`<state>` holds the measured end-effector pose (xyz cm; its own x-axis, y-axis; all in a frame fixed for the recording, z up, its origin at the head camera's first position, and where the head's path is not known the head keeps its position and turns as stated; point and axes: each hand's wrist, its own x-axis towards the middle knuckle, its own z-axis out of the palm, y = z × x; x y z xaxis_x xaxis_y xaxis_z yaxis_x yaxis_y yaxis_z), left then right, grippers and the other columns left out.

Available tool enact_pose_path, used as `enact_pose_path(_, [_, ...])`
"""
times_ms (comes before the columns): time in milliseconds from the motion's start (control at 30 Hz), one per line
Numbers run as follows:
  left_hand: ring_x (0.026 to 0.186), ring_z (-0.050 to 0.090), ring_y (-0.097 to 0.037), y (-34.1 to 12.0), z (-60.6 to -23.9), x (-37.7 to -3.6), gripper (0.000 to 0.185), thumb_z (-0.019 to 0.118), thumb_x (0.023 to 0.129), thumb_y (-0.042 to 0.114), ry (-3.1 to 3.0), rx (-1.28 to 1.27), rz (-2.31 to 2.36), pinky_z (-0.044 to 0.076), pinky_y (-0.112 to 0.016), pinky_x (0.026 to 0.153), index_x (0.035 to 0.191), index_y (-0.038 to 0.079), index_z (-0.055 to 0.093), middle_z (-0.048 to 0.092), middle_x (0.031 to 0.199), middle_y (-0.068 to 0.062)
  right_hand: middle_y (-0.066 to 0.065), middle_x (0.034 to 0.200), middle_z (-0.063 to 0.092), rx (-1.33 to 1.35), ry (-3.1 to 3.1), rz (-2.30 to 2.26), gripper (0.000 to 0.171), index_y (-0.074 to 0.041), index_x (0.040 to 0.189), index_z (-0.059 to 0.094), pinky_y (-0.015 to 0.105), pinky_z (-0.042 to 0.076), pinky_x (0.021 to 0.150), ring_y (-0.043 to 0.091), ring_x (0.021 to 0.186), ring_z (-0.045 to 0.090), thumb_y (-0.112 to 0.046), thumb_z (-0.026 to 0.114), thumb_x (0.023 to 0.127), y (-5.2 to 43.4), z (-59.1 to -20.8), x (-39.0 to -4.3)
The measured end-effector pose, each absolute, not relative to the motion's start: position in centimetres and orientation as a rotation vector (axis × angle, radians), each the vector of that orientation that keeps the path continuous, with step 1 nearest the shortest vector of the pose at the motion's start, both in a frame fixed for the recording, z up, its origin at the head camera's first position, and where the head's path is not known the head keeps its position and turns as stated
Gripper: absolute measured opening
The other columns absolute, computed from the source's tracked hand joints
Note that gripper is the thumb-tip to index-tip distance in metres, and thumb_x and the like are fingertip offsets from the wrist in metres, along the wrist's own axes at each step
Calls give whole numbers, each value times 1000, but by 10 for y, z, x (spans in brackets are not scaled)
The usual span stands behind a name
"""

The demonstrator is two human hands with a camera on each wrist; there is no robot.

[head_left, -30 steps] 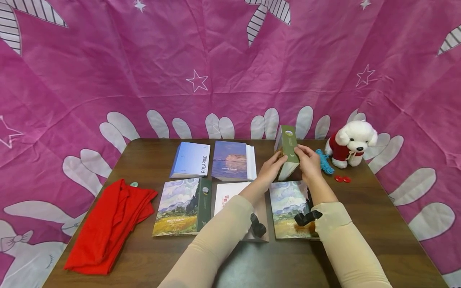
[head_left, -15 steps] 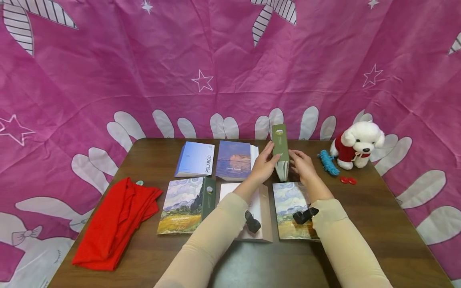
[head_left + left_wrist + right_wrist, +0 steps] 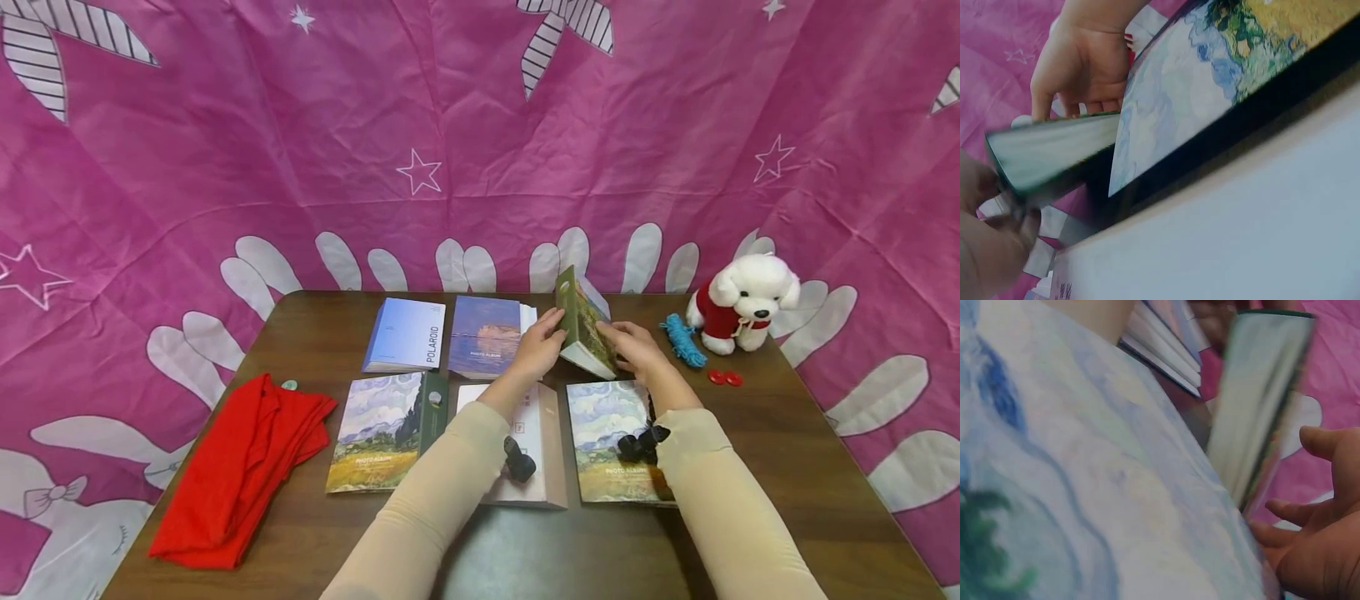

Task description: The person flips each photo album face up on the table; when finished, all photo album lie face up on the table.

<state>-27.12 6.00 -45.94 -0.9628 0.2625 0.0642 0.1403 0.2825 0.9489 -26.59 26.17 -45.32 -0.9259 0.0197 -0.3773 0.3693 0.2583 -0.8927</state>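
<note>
A thick photo album (image 3: 588, 329) with a green spine and a painted cover leans at the table's back right, its page edges toward me. My left hand (image 3: 538, 346) grips it by the spine side; in the left wrist view the thumb and fingers (image 3: 1019, 228) pinch its lower corner. My right hand (image 3: 637, 350) is at the cover side, fingertips at the cover. In the right wrist view that hand (image 3: 1329, 519) has its fingers spread beside the album's page block (image 3: 1260, 394). Just in front lies another photo album (image 3: 611, 433) with a landscape cover, partly under my right wrist.
Left of it lie a white-covered album (image 3: 551, 450), a matching landscape album (image 3: 378, 429), a blue Polaroid album (image 3: 405, 333) and a sea-cliff album (image 3: 487, 333). Red cloth (image 3: 232, 475) is at left. A toy dog (image 3: 742, 304), blue yarn (image 3: 682, 340) and red discs (image 3: 724, 377) are at right.
The album shifted left with both hands, then tipped over from standing spine-on, so its painted cover now shows turned up and to the right. My right fingers moved onto the cover side.
</note>
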Motion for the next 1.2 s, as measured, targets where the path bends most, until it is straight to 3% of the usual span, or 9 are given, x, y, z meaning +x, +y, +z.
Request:
enact_pose_path(167, [145,38,-28,61,-463,-270,51,44,104,11,2433,316,1637,39,-41,114,155,20,44,43,157,-9,20,165,17,361,2335,-1640,80,-6,160,20,60,30,116,40,149,21,-52,50,103,270,-447,-258])
enact_pose_path(333, [148,32,-29,60,-467,-269,54,41,102,13,2286,263,1694,31,-44,119,156,13,41,40,159,-10,22,164,19,341,2382,-1595,80,-5,161,18,60,31,114,40,146,25,-51,50,103,274,-446,-255])
enact_pose_path(500, [149,29,-29,59,-468,-268,57,42,102,17,2248,291,1666,28,-44,121,158,10,35,36,161,-9,21,164,20,326,2417,-1576,82,-6,162,17,57,37,111,37,126,40,-52,50,103,278,-450,-255])
enact_pose_path(600, [150,28,-29,57,-468,-268,58,43,102,19,2278,296,1621,29,-45,120,159,12,32,34,162,-9,22,164,18,304,2416,-1581,82,-4,161,17,57,37,112,42,132,39,-53,49,103,281,-452,-255])
enact_pose_path(700, [150,28,-30,54,-468,-268,60,45,102,19,2295,289,1595,29,-45,120,159,12,31,33,163,-11,22,164,19,296,2397,-1602,80,-3,160,20,57,34,114,44,145,29,-52,48,104,284,-454,-255])
enact_pose_path(1033, [147,35,-31,32,-460,-261,57,46,105,26,2369,313,1559,32,-47,118,159,11,34,37,161,-11,21,163,25,281,2505,-1621,89,-4,160,24,61,28,116,42,146,28,-62,52,98,275,-448,-247])
enact_pose_path(1200, [142,42,-36,13,-449,-251,56,49,105,30,2434,339,1587,35,-49,116,157,13,38,41,158,-13,20,160,33,276,2547,-1786,77,-6,159,28,57,30,116,39,145,33,-52,53,102,252,-440,-232])
